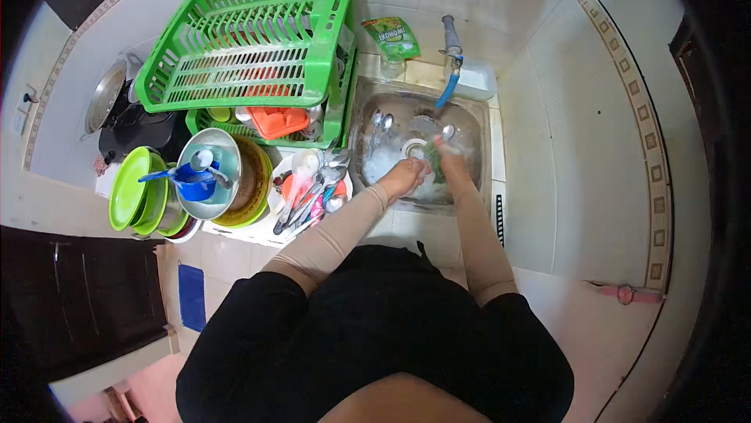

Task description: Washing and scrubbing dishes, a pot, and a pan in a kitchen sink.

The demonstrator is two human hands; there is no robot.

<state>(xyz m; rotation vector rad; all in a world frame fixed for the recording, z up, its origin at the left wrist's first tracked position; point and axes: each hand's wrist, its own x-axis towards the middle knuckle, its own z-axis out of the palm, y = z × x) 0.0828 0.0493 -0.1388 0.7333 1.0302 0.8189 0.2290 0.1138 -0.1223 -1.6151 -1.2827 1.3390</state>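
Observation:
Both my hands are over a stainless steel sink (482,130) with soapy water in it. My right hand (453,164) grips a green scouring pad (433,164), blurred. My left hand (403,178) is close beside the pad, its fingers curled; whether it holds something is hidden. Just beyond my right fingertips shows the bowl of a metal spoon (448,131); whether it is held or lies in the sink I cannot tell. Two more spoons (381,124) lie at the sink's left side, near white foam (375,166). The round drain (414,146) shows between my hands.
A tap with blue hose (449,89) overhangs the sink's back. Behind stands a green detergent pouch (394,39). To the left are a green dish rack (246,65), a pile of cutlery (320,188), a metal bowl (230,200) holding a blue dipper (196,181), and green plates (130,188).

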